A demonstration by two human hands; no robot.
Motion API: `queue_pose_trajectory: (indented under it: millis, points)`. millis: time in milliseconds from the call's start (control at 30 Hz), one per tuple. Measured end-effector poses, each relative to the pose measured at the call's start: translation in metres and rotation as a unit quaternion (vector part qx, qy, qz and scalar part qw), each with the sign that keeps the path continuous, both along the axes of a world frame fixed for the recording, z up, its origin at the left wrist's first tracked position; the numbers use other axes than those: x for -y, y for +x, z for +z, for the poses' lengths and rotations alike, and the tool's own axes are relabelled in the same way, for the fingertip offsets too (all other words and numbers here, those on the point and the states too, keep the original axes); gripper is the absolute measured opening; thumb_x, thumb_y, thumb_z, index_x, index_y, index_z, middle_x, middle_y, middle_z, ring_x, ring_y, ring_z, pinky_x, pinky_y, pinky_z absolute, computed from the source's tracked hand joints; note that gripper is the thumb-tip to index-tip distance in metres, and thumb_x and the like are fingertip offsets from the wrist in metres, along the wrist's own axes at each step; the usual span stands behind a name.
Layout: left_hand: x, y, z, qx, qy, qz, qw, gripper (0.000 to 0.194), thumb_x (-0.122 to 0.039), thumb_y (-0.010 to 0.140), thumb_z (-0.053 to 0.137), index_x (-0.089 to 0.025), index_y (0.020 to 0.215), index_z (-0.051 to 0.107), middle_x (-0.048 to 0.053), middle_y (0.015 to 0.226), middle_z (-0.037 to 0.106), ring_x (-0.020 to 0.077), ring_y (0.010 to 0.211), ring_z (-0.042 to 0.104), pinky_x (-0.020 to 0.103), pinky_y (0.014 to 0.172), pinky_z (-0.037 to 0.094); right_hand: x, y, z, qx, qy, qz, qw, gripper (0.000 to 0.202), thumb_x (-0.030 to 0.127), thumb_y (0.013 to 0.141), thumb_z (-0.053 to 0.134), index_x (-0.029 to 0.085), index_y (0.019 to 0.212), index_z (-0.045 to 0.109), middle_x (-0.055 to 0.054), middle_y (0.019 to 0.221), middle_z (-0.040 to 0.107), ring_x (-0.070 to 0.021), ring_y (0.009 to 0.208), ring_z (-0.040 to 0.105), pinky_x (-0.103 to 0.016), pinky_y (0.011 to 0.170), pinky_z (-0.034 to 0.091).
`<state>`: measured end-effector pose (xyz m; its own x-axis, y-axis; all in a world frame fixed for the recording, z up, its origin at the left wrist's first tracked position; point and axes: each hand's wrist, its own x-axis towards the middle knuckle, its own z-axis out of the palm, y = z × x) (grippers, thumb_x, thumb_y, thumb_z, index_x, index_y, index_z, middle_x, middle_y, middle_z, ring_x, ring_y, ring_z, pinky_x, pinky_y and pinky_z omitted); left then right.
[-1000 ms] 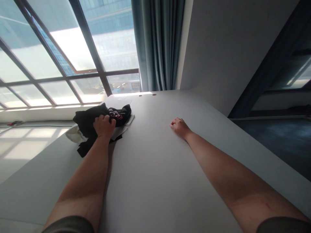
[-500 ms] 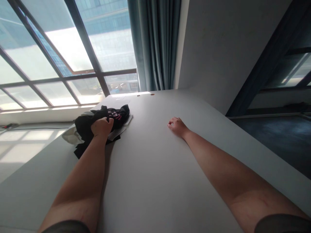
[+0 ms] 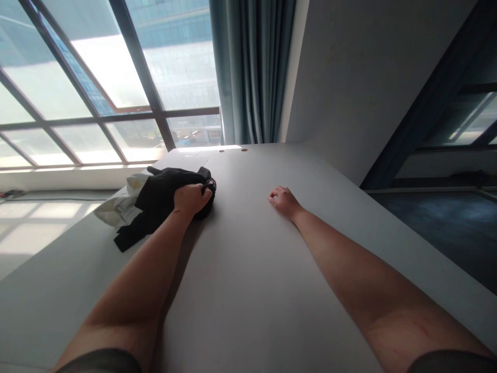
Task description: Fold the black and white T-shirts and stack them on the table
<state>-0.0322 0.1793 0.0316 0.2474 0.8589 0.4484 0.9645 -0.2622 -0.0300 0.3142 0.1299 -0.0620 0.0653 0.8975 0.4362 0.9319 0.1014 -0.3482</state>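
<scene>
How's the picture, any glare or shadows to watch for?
Head view: window blown nearly white in places; head view: black cloth in the left hand so dark its folds read poorly; head view: left forearm casts a shadow on the white table.

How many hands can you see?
2. The left hand is closed on the black cloth; the right hand is loosely curled over the white table, right of the cloth. No others show.

glary daylight from windows [image 3: 111, 65] at left; wall [image 3: 361, 77] dim; soft shadow on tabletop [image 3: 240, 259]; edges stretched
</scene>
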Motion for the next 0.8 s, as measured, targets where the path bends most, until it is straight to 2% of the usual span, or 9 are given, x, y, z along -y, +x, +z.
queue_pose_trajectory:
  millis: [133,233,300,633,800]
  points:
    - [0.010,0.020,-0.010,-0.058,-0.044,-0.104,0.992,0.047,-0.051,0.097,0.045,-0.019,0.087,0.079,0.014,0.087,0.078,0.0305,0.085,0.074,0.035,0.071,0.046,-0.002,0.002,-0.001,-0.005,0.010,0.000,1.000,0.015,0.023,0.093,0.062,0.016,0.088,0.075,-0.010,0.105,0.070,-0.0246,0.103,0.059,-0.033,0.100,0.043]
    - [0.019,0.032,-0.017,-0.104,-0.095,-0.198,0.970,0.049,-0.052,0.096,0.044,-0.019,0.086,0.080,0.013,0.088,0.079,0.0286,0.084,0.073,0.034,0.070,0.045,-0.003,0.003,-0.002,-0.006,0.017,0.000,1.000,0.015,0.022,0.093,0.062,0.016,0.087,0.074,-0.010,0.105,0.070,-0.0246,0.103,0.059,-0.034,0.101,0.042]
    - [0.023,0.038,-0.020,-0.119,-0.115,-0.230,0.959,0.051,-0.052,0.096,0.043,-0.018,0.086,0.081,0.013,0.086,0.078,0.0281,0.081,0.073,0.034,0.068,0.044,-0.005,0.004,-0.004,-0.008,0.022,0.000,1.000,0.015,0.022,0.093,0.062,0.016,0.086,0.074,-0.010,0.105,0.070,-0.0247,0.103,0.059,-0.034,0.102,0.042]
    - [0.021,0.037,-0.016,-0.109,-0.136,-0.254,0.951,0.048,-0.049,0.096,0.046,-0.019,0.079,0.080,0.010,0.076,0.076,0.0231,0.071,0.068,0.032,0.063,0.038,-0.006,0.006,-0.007,-0.019,0.033,0.003,0.999,0.013,0.022,0.093,0.064,0.018,0.084,0.073,-0.009,0.103,0.070,-0.0242,0.101,0.060,-0.034,0.100,0.043]
    - [0.035,0.050,-0.015,-0.096,-0.138,-0.291,0.942,0.044,-0.045,0.096,0.049,-0.018,0.080,0.080,0.009,0.076,0.076,0.0228,0.072,0.068,0.032,0.062,0.037,-0.006,0.006,-0.007,-0.024,0.039,0.006,0.999,0.013,0.022,0.093,0.064,0.018,0.084,0.073,-0.009,0.103,0.071,-0.0243,0.100,0.060,-0.035,0.100,0.044]
